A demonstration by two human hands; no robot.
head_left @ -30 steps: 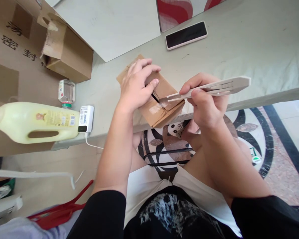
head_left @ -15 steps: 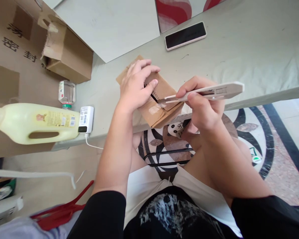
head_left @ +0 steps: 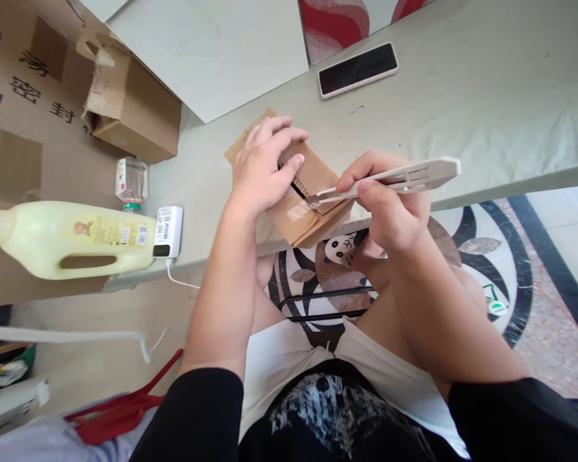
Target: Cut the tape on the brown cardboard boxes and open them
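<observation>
A small brown cardboard box (head_left: 298, 192) sits at the near edge of the pale grey-green table (head_left: 462, 96), right in front of the person. The left hand (head_left: 262, 167) lies on top of the box and presses down on it, with the fingers (head_left: 289, 138) curled over the far side and the thumb by a dark slit in the top. The right hand (head_left: 390, 205) grips a long, thin, beige plastic box cutter (head_left: 390, 179) tightly, like a pencil. The pointy end of the cutter touches the clear tape (head_left: 301, 208) on the top of the box, just beside the slit. The back end of the cutter sticks out to the right, past the hand.

Farther back on the table lies a flat black phone with a pale rim (head_left: 357, 69) (screen dark, well apart from the box). To the left, near the table edge, sits a small white charger block with a label (head_left: 168, 231), and a white cable hangs down from it. Just beside that stands a little clear bottle with a green cap (head_left: 131, 185). A big pale yellow plastic jug with a handle (head_left: 67, 237) lies on its side next to them. Behind the jug is a torn open brown cardboard carton (head_left: 130, 106), leaning on a larger flat cardboard sheet with dark writing (head_left: 19, 128).
</observation>
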